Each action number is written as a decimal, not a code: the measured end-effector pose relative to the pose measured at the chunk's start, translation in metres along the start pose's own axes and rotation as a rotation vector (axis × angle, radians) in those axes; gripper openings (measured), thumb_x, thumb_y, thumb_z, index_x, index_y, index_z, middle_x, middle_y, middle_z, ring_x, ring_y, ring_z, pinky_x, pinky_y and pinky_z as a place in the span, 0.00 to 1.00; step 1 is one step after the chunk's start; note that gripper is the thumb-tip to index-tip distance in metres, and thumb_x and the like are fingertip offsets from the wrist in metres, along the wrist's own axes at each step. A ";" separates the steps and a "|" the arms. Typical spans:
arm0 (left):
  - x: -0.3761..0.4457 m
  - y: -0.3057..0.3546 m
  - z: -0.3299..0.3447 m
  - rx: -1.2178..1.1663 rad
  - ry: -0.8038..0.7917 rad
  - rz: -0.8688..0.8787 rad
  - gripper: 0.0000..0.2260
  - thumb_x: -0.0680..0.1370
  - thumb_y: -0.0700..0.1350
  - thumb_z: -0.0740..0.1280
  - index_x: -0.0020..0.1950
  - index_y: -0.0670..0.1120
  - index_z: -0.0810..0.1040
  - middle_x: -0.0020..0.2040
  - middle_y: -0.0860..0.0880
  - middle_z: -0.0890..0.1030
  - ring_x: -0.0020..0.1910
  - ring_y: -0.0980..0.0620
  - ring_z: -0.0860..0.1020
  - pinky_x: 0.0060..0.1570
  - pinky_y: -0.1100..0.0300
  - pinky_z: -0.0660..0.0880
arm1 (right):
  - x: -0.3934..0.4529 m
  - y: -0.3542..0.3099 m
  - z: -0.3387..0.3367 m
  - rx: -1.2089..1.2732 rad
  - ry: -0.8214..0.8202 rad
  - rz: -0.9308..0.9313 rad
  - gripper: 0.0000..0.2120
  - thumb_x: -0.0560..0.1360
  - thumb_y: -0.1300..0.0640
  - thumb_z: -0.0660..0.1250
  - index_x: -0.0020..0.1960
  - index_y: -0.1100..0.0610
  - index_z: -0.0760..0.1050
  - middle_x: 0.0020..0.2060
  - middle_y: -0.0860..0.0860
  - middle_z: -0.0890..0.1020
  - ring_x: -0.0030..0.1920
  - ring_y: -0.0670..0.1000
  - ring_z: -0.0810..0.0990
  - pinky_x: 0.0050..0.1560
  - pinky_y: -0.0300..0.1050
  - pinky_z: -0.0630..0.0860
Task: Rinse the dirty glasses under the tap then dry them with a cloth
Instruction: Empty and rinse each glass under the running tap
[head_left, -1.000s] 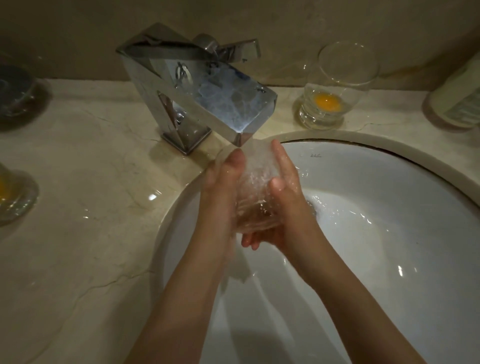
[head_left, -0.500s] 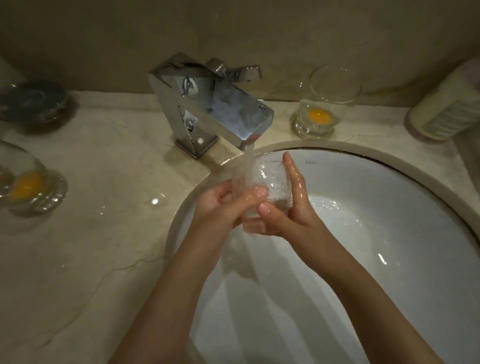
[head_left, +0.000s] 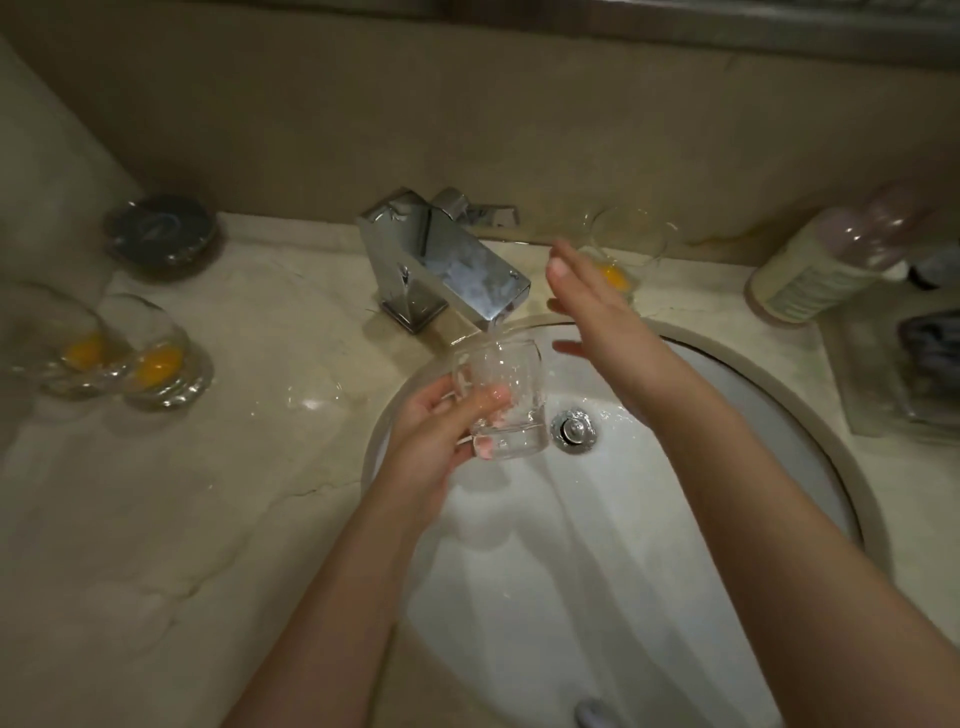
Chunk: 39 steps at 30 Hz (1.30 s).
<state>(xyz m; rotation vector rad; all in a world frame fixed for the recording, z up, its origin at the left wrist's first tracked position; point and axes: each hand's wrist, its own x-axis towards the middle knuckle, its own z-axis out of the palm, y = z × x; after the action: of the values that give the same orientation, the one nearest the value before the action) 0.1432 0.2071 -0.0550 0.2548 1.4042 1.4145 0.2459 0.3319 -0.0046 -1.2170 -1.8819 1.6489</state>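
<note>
My left hand (head_left: 431, 441) gripped the glass (head_left: 501, 397) mouth-up under the tap (head_left: 452, 265) at frame centre to catch water; my right hand (head_left: 587, 312) hovered open-fingered, holding nothing.

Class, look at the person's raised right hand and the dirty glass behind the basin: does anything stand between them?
Nothing visible does. The right hand hangs open just in front of the dirty glass; the tap stands to the left of that path.
</note>
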 end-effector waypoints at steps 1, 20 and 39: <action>0.000 0.001 -0.001 0.001 0.004 -0.002 0.20 0.63 0.41 0.78 0.53 0.43 0.81 0.45 0.47 0.85 0.44 0.49 0.83 0.43 0.57 0.80 | 0.007 -0.008 0.002 -0.006 -0.003 -0.007 0.27 0.82 0.41 0.54 0.78 0.45 0.54 0.77 0.45 0.59 0.75 0.49 0.61 0.73 0.56 0.63; -0.004 -0.014 -0.004 0.009 0.027 -0.040 0.24 0.63 0.45 0.74 0.58 0.41 0.80 0.46 0.45 0.86 0.47 0.46 0.84 0.51 0.50 0.79 | -0.013 -0.009 0.014 0.099 0.049 0.006 0.24 0.82 0.42 0.53 0.77 0.45 0.58 0.75 0.43 0.63 0.72 0.43 0.64 0.74 0.53 0.63; -0.008 -0.018 0.030 0.184 -0.142 -0.444 0.28 0.74 0.57 0.71 0.68 0.42 0.73 0.60 0.42 0.81 0.42 0.44 0.86 0.36 0.54 0.82 | -0.066 0.068 -0.011 0.133 -0.047 0.549 0.27 0.74 0.34 0.64 0.55 0.58 0.80 0.40 0.56 0.86 0.37 0.53 0.86 0.39 0.44 0.83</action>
<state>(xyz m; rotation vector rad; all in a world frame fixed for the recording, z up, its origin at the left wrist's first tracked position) 0.1785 0.2140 -0.0575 0.1454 1.3715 0.8891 0.3160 0.2842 -0.0471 -1.7550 -1.5086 2.0451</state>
